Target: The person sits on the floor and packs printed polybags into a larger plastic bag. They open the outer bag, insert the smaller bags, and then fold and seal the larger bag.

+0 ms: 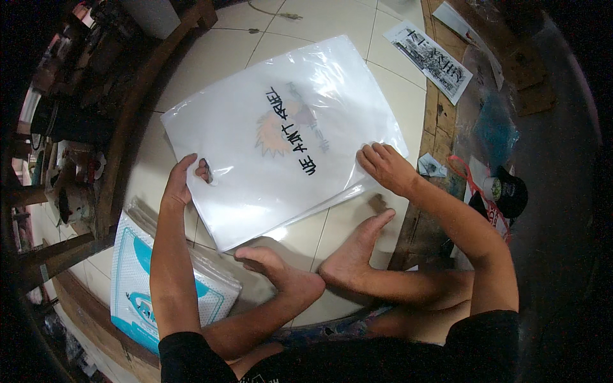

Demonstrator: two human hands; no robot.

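A large, glossy, translucent white plastic bag is held at a slant above the tiled floor, with black lettering and a faint orange drawing in its middle. Its lower edge shows more than one layer. My left hand is closed on the bag's left edge, with fingertips showing through an oval handle hole. At the right edge, my right hand grips a corner with bent fingers. The underside of the bag and my left palm are hidden.
A stack of packaged white-and-turquoise plastic lies beside my left forearm. My bare feet are just below the bag. Wooden shelving stands at left. A printed black-and-white sheet, a wooden board and a dark cap are at right.
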